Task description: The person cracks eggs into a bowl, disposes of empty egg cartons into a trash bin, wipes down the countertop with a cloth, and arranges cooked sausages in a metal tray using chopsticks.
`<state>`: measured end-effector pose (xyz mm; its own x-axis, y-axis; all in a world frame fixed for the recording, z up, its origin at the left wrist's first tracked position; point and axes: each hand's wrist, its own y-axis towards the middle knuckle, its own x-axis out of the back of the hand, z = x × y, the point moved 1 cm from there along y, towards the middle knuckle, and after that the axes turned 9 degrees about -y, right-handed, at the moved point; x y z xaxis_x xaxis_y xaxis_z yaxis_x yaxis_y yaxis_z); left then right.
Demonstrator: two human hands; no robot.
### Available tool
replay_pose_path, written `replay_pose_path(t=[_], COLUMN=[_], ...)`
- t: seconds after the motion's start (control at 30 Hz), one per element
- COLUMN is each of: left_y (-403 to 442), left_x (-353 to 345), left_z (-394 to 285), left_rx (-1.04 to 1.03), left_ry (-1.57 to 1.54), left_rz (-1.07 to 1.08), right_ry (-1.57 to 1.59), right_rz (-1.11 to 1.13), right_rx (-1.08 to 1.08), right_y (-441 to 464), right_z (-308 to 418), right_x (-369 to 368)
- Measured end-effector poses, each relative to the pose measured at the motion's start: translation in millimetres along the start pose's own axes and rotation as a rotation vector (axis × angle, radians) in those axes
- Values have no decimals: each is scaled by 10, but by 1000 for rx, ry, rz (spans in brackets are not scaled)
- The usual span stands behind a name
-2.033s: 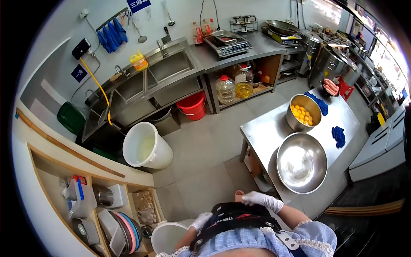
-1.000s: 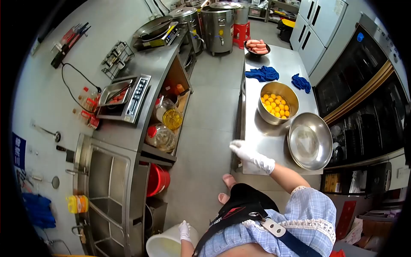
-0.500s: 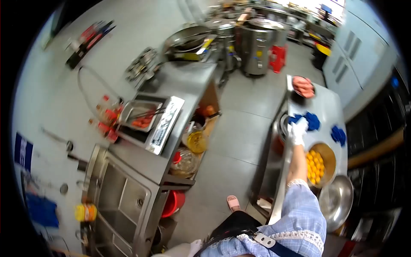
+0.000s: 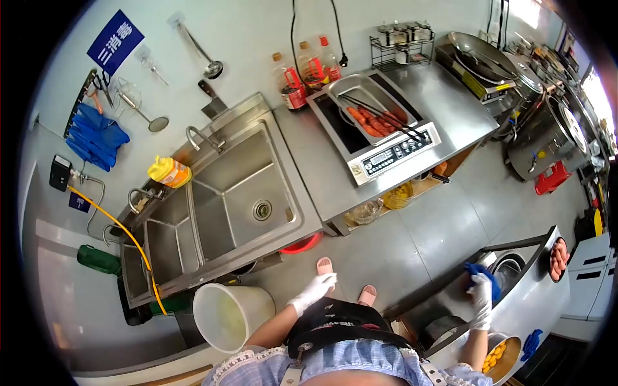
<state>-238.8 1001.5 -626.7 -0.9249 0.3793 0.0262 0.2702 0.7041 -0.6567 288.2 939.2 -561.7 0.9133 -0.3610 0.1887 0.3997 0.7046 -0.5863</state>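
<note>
My right hand (image 4: 481, 302), in a white glove, is closed on a bunched blue cloth (image 4: 487, 278) at the edge of the steel counter on the right. Beside the cloth is a round metal pot (image 4: 509, 270) under that edge. My left hand (image 4: 313, 294), gloved too, hangs in front of my black apron (image 4: 347, 323) with loosely extended fingers and nothing in it. Near my right forearm stands a metal pot (image 4: 513, 350) with yellow, egg-yolk-like balls (image 4: 494, 356). A second blue cloth (image 4: 532, 345) lies on the counter.
Sausages (image 4: 373, 122) and black chopsticks (image 4: 386, 116) are in a steel pan on the induction cooker (image 4: 393, 157). A double sink (image 4: 241, 193) is at left, with a white bucket (image 4: 225, 315) below. A bowl of pink sausages (image 4: 559, 259) sits at the right counter's far end.
My view has swung left towards the sink and cooker. The blue cloth, on the countertop before, is now in my right hand at the counter's edge. My left hand has come further into view.
</note>
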Motion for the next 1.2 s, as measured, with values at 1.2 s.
replay_pose_path(t=[1.2], left_y=[261], left_x=[2220], left_z=[-1095], left_rx=[-75], left_ry=[-893], left_rz=[-756], right_ry=[-1050], right_rz=[49], right_rx=[1069], right_y=[2030], right_z=[2286], right_x=[-6556])
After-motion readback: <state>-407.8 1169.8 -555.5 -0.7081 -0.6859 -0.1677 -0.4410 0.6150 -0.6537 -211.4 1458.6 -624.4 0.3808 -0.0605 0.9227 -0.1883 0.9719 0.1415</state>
